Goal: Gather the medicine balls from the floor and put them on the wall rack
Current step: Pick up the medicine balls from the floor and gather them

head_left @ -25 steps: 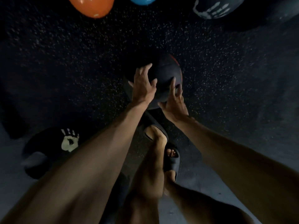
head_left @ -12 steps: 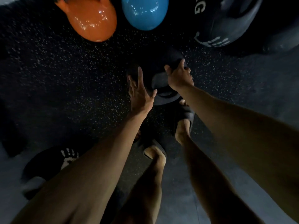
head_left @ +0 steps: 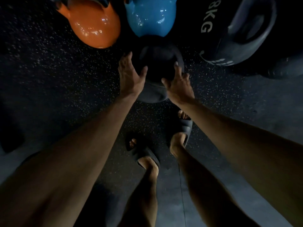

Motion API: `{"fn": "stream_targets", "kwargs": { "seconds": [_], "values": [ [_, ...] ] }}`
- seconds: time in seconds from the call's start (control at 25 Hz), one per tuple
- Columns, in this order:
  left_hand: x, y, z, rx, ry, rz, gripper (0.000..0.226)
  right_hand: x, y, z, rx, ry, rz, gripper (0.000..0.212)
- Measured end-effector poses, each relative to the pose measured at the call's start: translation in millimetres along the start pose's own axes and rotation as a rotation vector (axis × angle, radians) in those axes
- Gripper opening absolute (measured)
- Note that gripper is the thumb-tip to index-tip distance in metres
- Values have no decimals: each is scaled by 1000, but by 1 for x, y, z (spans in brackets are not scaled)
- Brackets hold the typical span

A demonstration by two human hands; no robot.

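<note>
Medicine ball (head_left: 157, 69), dark and round, low over the speckled rubber floor (head_left: 57, 76) at about twelve o'clock from the feet, just below the blue kettlebell (head_left: 150, 18). Cradled between both hands: left hand (head_left: 131, 74) pressed on its nine o'clock side with fingers spread and thumb hooked over the front, right hand (head_left: 178, 86) on its four o'clock side with fingertips curled up against the surface. Both grips wrapped around the ball rather than flat or slack. Couldn't tell whether resting on the floor or lifted clear of it.

Orange kettlebell (head_left: 93, 27) at eleven o'clock from the ball, glossy, close beside the blue one. Larger black ball (head_left: 237, 30) at two o'clock, marked "8KG" in pale letters, with a moulded handle recess and part of a white handprint along its lower edge; apart from the held ball.

Bare forearms reaching in from the lower corners. Two feet in dark slide sandals (head_left: 183, 128) at six o'clock from the ball, the right one further forward than the left. Paler smooth floor toward five o'clock, beyond the speckled rubber.
</note>
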State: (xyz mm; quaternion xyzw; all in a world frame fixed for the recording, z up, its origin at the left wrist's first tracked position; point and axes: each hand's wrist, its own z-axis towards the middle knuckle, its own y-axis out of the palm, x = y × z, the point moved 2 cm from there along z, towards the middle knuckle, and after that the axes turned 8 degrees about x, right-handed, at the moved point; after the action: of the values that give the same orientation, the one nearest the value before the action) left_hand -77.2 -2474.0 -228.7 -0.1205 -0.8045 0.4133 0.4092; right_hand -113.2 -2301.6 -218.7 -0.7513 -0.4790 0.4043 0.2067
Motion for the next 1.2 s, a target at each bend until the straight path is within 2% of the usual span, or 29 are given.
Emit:
{"fn": "stream_targets", "kwargs": {
  "seconds": [0.16, 0.24, 0.36, 0.44, 0.52, 0.64, 0.8, 0.96, 1.2],
  "values": [
    [-16, -1, -25, -93, -243, 51, 87, -4, 21, -36, -105, -149, -99, 71],
    [-24, -17, -29, -177, -240, 54, 87, -3, 25, -43, -186, -177, -128, 79],
    [-15, -48, -27, -245, -196, 39, 75, -20, 14, -34, -203, -123, -217, 78],
    [-3, -69, -39, -194, -273, -16, 61, -44, -2, -39, -163, -183, -308, 68],
    [9, -87, -68, -212, -344, -31, 48, -66, -18, -58, -175, -239, -330, 53],
    [12, -137, -138, -263, -370, 45, 39, -106, -41, -118, -270, -357, -396, 39],
    [-6, -212, -242, -170, -494, 20, 36, -144, -57, -216, -381, -553, -527, 35],
    [-49, -269, -342, -72, -625, -111, 34, -158, -51, -313, -450, -544, -434, 38],
    [-145, -320, -470, -7, -787, -273, 34, -163, 25, -467, -600, -601, -656, 37]
  ]
}}
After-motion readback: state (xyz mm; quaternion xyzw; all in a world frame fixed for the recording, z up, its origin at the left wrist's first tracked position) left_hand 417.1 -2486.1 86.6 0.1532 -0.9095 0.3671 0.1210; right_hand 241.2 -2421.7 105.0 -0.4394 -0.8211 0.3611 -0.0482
